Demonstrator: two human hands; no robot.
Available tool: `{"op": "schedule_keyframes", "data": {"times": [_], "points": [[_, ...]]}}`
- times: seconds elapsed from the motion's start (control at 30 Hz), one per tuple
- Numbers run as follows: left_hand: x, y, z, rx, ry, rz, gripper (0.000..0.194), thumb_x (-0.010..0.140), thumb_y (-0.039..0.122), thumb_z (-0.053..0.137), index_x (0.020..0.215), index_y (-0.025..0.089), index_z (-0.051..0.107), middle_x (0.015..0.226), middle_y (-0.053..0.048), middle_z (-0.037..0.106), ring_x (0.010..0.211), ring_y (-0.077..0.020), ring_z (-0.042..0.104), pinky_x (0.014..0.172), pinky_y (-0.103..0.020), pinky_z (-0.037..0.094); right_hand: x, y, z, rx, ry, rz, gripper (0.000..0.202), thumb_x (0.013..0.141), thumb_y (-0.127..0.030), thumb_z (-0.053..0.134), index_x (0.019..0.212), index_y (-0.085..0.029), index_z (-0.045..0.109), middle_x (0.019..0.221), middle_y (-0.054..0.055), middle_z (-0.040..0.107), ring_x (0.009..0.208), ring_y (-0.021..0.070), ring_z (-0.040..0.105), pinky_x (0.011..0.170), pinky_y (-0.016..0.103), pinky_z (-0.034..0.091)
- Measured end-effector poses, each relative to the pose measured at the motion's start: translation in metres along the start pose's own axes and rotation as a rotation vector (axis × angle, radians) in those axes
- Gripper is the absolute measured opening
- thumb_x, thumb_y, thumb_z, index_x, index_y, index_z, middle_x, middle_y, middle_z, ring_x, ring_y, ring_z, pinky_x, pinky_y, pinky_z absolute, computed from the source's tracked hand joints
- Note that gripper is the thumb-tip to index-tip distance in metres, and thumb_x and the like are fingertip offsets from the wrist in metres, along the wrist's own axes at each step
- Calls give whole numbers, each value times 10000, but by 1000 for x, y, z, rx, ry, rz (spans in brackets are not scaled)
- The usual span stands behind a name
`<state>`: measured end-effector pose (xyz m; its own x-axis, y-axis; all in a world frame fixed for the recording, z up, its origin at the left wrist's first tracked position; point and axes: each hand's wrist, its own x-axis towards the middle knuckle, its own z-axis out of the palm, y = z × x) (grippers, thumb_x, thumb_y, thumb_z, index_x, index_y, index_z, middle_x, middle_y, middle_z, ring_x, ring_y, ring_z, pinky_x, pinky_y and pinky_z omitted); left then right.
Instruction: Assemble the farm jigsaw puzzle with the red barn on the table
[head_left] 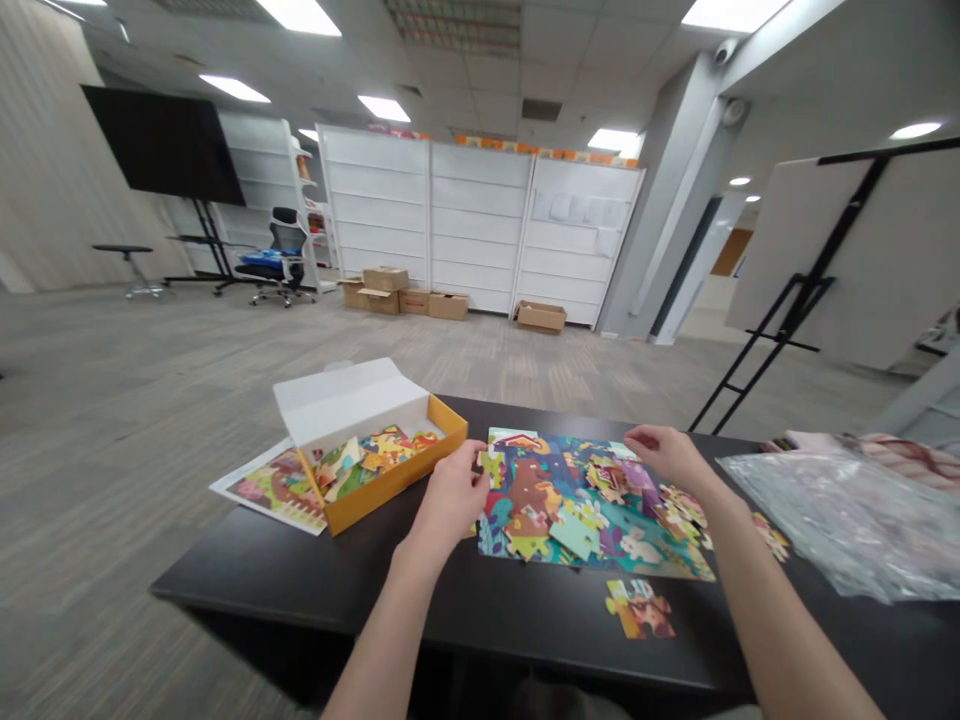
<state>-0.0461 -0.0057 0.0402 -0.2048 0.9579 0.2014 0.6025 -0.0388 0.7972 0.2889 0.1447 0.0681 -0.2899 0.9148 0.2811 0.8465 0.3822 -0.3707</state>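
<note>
Probably for easy reach, jigsaw pieces point(575, 533) lie on the picture sheet point(639, 548) between left hand point(455, 490) and right hand point(670, 457), both half-curled (whether gripping anything, I cannot tell)

At lower centre, the puzzle picture point(559, 465) mixes deep blue, teal and brown, with a white rabbit point(640, 546) near its lower right; a puzzle piece point(575, 533) there is pale mint. Left of centre, the box point(397, 484) is orange-yellow outside, white inside. The table point(300, 590) along the bottom is black, the carpet point(150, 450) at left streaked grey.
</note>
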Motion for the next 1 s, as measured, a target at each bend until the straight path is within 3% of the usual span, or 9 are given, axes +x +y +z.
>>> {"op": "schedule_keyframes", "data": {"times": [0.17,0.3,0.57,0.7,0.83,1.0], "points": [[4,-4,-2,297,6,-49,419,875,107,558,1293,138,558,1094,-137,733,967,-235,716,842,-307,513,-13,0,14,-20,-154,15,439,811,-606,598,819,-211,788,756,63,764,712,229,688,627,292,472],[4,-2,-5,496,6,-91,371,908,166,557,1278,162,562,1147,-143,705,1066,-285,682,883,-361,505,-18,-6,17,-11,-220,43,532,734,-697,655,882,-200,774,831,72,760,735,234,682,617,293,458],[-2,8,-11,714,-16,-170,294,938,277,537,1223,210,571,1118,-119,702,988,-318,707,799,-407,535,-21,-7,20,59,-211,35,463,622,-464,818,966,-194,664,946,80,736,821,227,666,721,303,488],[-5,6,-11,728,19,-141,318,936,278,541,1241,188,551,1141,-133,681,1000,-315,700,811,-408,538,-22,-8,22,208,-224,12,466,621,-418,811,982,-200,613,915,64,716,795,205,646,701,298,503],[-6,5,-10,664,93,-82,361,919,238,558,1273,168,547,1229,-149,653,1047,-321,681,854,-425,533,-21,-10,23,380,-250,-22,360,712,-417,739,967,-203,602,822,34,703,698,173,626,650,296,497],[1,7,-3,245,129,7,284,901,203,566,1182,195,607,1146,-100,710,970,-239,704,850,-367,540,-18,-33,19,685,-308,-56,461,775,-570,690,1014,-178,644,816,40,696,721,181,654,659,310,519]]}}
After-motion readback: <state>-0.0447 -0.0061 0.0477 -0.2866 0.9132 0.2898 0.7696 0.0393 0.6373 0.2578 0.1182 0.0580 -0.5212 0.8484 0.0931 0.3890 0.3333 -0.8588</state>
